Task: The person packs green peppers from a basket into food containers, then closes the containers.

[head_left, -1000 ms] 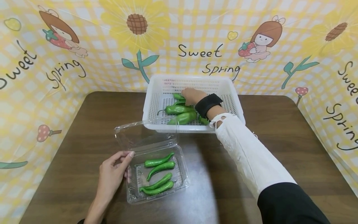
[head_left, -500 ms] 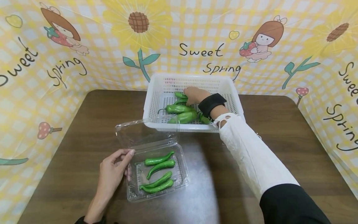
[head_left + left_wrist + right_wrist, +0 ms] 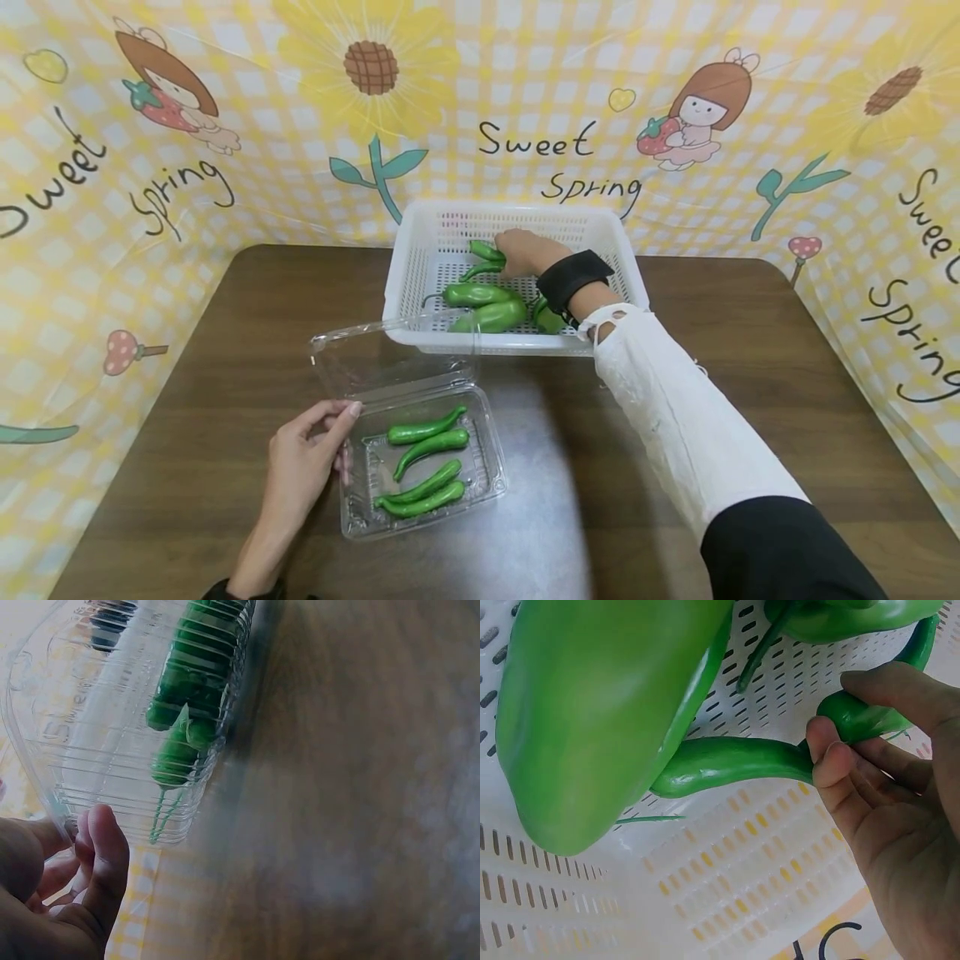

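Thumb and fingers of my left hand (image 3: 303,458) pinch the left rim of an open clear plastic clamshell box (image 3: 498,479). Several slim green chili peppers (image 3: 431,450) lie inside it, seen through the ribbed wall in the left wrist view. My right hand (image 3: 528,252) reaches into a white perforated basket (image 3: 397,283). In the right wrist view its thumb and fingers pinch a slim green chili pepper (image 3: 855,716). Another chili pepper (image 3: 727,765) runs up to the fingertips. Larger, fatter green peppers (image 3: 480,294) lie nearer the basket's front.
The box's hinged clear lid (image 3: 397,358) stands raised, and its far edge overlaps the basket's front rim in the head view. A brown wooden table (image 3: 247,350) carries both. Behind it hangs a yellow checked cloth (image 3: 465,183) with printed flowers and lettering.
My right hand has shifted slightly to the right inside the basket, and the slim chili peppers beside it have moved a little. My left hand and the box stay where they were.
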`<state>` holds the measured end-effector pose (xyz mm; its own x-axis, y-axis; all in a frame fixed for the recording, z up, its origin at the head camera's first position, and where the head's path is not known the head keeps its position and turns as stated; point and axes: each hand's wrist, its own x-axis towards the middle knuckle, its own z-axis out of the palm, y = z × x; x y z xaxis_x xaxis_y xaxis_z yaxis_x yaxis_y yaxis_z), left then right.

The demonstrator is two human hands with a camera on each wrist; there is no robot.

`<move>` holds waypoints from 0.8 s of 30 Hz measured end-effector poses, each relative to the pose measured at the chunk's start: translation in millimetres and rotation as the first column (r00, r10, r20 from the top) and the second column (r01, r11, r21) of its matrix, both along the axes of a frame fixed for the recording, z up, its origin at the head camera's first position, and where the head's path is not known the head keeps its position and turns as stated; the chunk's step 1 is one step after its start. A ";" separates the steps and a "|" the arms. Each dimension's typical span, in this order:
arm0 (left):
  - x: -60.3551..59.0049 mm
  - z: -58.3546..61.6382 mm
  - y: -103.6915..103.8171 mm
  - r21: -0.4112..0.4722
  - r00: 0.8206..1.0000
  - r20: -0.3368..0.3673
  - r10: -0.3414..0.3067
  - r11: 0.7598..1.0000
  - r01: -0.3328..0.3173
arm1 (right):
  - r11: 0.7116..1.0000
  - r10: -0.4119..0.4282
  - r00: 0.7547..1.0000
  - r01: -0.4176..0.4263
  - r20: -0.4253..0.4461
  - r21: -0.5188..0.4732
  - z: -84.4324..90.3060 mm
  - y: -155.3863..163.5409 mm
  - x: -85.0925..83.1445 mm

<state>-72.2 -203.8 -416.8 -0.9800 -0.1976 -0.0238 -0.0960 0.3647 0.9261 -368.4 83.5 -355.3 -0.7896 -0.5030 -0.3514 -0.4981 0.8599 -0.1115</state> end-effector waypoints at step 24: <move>-1.8 -0.5 2.1 -0.013 1.000 0.011 -0.013 1.000 0.013 | 0.991 0.017 0.999 -0.021 -0.030 -0.133 18.2 4.3 7.7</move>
<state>-74.0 -201.7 -417.4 -0.9821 -0.1854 -0.0320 -0.1014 0.3784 0.9201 -360.7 87.8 -337.1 -0.7882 -0.5591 -0.2573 -0.5190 0.8285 -0.2103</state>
